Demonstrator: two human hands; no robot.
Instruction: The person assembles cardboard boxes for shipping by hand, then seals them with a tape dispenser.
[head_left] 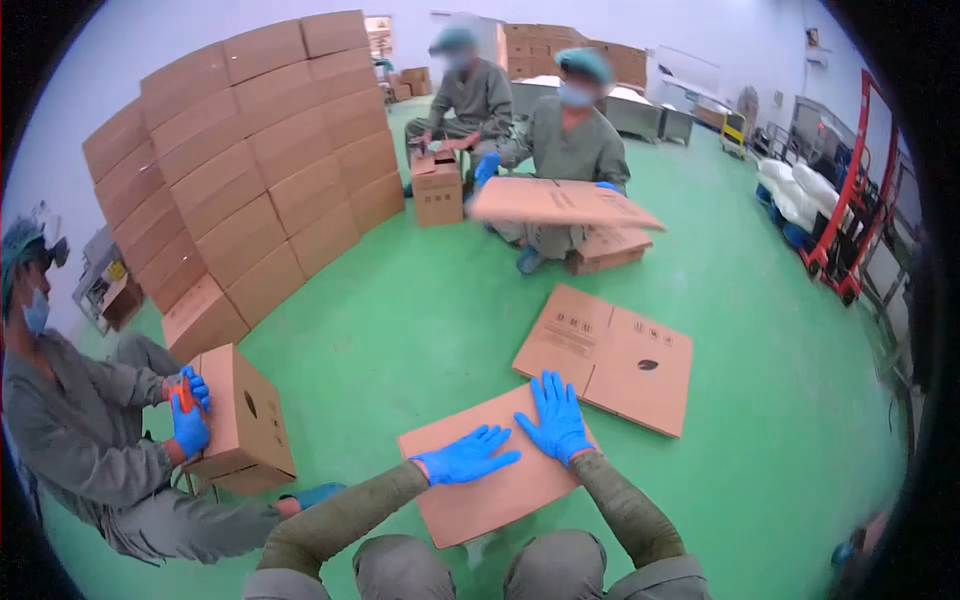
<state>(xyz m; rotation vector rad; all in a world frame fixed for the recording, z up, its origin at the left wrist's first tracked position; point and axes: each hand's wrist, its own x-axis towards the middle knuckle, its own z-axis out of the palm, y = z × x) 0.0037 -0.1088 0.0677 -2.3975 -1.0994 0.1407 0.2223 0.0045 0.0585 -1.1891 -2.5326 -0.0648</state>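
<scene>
A brown cardboard box [490,505] stands between my knees and the green floor ahead, its plain top facing up. My left hand [467,456], in a blue glove, lies flat on the left part of that top with its fingers stretched to the right. On the right part, near the far edge, rests my right hand [555,418], also gloved in blue, palm down with fingers spread. The hands are apart and neither grips anything. Just beyond them a stack of flattened printed cartons [640,370] lies on the floor.
Stacked boxes [270,130] form a wall at the left. A person [80,430] at the left holds an orange tool over a box [250,420]. Ahead, one person holds a flat carton [560,203]; another sits behind a box [437,195]. A red lift [850,190] stands right.
</scene>
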